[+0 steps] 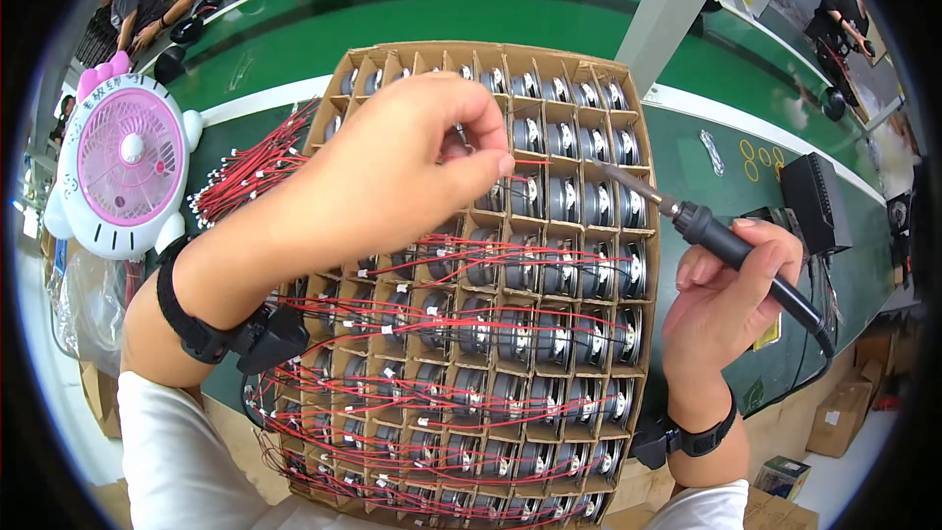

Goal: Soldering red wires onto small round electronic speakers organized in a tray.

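A cardboard tray [650, 265] with divider cells lies before me, its cells filled with round black speakers [563, 198] standing on edge. Over its upper part, my left hand [417, 142] is closed with thumb and forefinger pinched on a red wire [530, 162], whose end pokes out to the right. My right hand [736, 299] grips a soldering iron [721, 238] by its black handle. The iron's tip points up and left, over the right-hand columns of speakers and close to the wire's end. Red and black leads [461, 312] with white plugs trail across the lower rows.
To the left stand a pink and white fan [130, 152] and a bundle of red wires [250, 175]. On the right are yellow rubber bands [750, 161] and a black box [816, 202], with the iron's cord [819, 358] nearby. A post [677, 15] rises behind the tray. Other people work beyond the green conveyor [392, 15].
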Tool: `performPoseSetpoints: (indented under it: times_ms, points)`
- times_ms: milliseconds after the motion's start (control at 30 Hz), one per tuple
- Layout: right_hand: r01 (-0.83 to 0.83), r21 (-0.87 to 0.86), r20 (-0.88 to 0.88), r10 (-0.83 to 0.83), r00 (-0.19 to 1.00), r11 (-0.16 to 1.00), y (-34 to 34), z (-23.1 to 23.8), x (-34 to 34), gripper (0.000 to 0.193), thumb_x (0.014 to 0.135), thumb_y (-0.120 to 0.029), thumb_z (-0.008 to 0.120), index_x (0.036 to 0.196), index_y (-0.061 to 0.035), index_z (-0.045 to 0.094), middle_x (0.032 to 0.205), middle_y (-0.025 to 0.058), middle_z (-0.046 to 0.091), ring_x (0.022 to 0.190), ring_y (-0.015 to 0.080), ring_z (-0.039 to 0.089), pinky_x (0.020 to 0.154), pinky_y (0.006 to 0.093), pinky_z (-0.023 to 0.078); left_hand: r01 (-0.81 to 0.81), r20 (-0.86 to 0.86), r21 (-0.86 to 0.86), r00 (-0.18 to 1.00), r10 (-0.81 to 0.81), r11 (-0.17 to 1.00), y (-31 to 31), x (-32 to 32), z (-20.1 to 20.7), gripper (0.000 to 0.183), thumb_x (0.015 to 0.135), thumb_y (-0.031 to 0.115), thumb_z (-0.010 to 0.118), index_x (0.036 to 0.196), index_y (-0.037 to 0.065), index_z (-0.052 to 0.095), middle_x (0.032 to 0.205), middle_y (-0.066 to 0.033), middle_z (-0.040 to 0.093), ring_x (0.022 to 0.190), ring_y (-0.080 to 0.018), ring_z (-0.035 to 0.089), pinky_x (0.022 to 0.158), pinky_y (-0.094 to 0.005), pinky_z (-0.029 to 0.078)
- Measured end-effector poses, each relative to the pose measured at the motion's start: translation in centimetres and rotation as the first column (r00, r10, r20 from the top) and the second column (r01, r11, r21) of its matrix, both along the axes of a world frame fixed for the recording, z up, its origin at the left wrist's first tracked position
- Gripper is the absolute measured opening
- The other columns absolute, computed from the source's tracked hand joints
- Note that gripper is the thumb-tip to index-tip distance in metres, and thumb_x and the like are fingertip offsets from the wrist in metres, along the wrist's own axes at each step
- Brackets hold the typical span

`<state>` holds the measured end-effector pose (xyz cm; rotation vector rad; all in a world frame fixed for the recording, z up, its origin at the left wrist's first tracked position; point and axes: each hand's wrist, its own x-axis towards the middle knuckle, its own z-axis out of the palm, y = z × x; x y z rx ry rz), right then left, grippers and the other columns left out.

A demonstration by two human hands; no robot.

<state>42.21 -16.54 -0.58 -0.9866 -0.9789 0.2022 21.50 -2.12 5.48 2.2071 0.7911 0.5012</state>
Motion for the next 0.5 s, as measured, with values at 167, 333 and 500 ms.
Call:
performPoseSetpoints:
  times_ms: [167, 333, 500]
  points:
    - [0.017, 0.013, 0.096, -0.018, 0.995, 1.000, 0.2, -0.1, -0.7, 0.027, 0.096, -0.031, 0.046, 0.096, -0.0039, 0.045, 0.065, 0.0077, 0.048, 0.051, 0.0123, 0.048, 0.044, 0.0226, 0.037, 0.092, 0.020, 0.264, 0.995, -0.101, 0.960, 0.5, 0.8, -1.9, 0.009, 0.080, 0.008, 0.065, 0.081, 0.002, 0.059, 0.083, -0.0041, 0.052, 0.068, -0.0112, 0.047, 0.060, -0.0253, 0.041]
    - [0.039, 0.043, 0.186, -0.047, 0.981, 0.998, 0.1, 0.1, -0.6, 0.026, 0.091, -0.027, 0.050, 0.092, -0.0016, 0.044, 0.063, 0.0097, 0.048, 0.053, 0.0128, 0.047, 0.043, 0.0216, 0.033, 0.082, 0.091, 0.271, 0.990, -0.110, 0.959, 0.3, 1.6, -2.5, 0.008, 0.079, 0.008, 0.066, 0.079, 0.003, 0.060, 0.083, -0.0032, 0.053, 0.068, -0.0112, 0.047, 0.058, -0.0250, 0.039]
    - [0.043, 0.037, 0.243, -0.051, 0.969, 0.998, 0.0, 0.2, -0.4, 0.024, 0.091, -0.025, 0.050, 0.091, -0.0018, 0.044, 0.062, 0.0088, 0.046, 0.052, 0.0124, 0.046, 0.043, 0.0218, 0.031, 0.121, 0.035, 0.386, 0.989, -0.145, 0.915, 0.0, 2.3, -3.1, 0.007, 0.076, 0.006, 0.065, 0.078, 0.001, 0.060, 0.081, -0.0047, 0.053, 0.071, -0.0128, 0.050, 0.061, -0.0262, 0.040]
